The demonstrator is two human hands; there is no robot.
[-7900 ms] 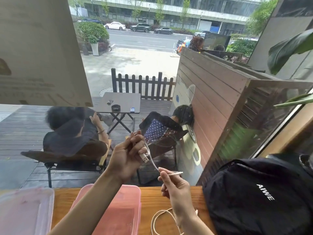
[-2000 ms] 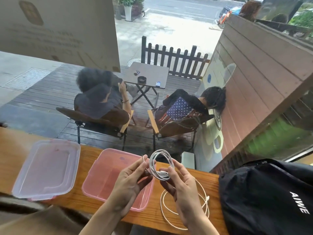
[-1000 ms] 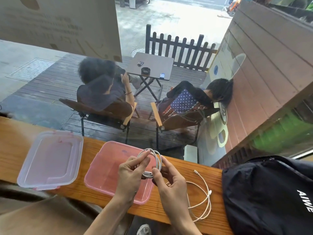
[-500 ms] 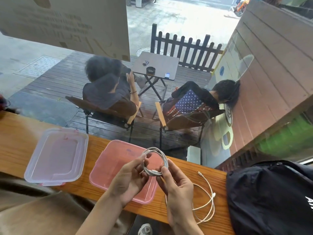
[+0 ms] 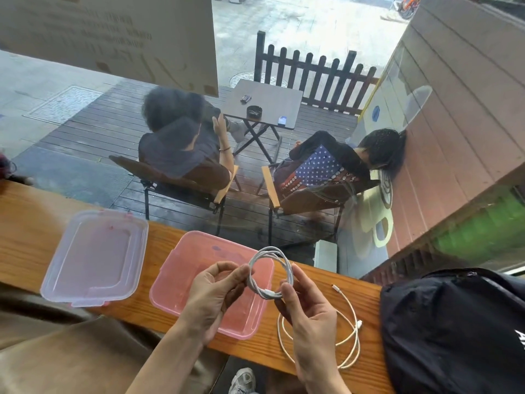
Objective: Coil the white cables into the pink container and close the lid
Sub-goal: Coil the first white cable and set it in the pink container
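The wound cable (image 5: 270,273) is now a neater ring, lifted over the open pink box (image 5: 181,282), with left hand (image 5: 211,294) and right hand (image 5: 308,311) each pinching it closed-fingered. The second cable (image 5: 348,331) stays loose on the bench (image 5: 25,220); the lid (image 5: 93,253) lies aside.

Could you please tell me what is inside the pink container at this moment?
The pink container looks empty; no cable lies in it. The coiled white cable is held above its right part by the left hand and right hand, which cover some of the floor.
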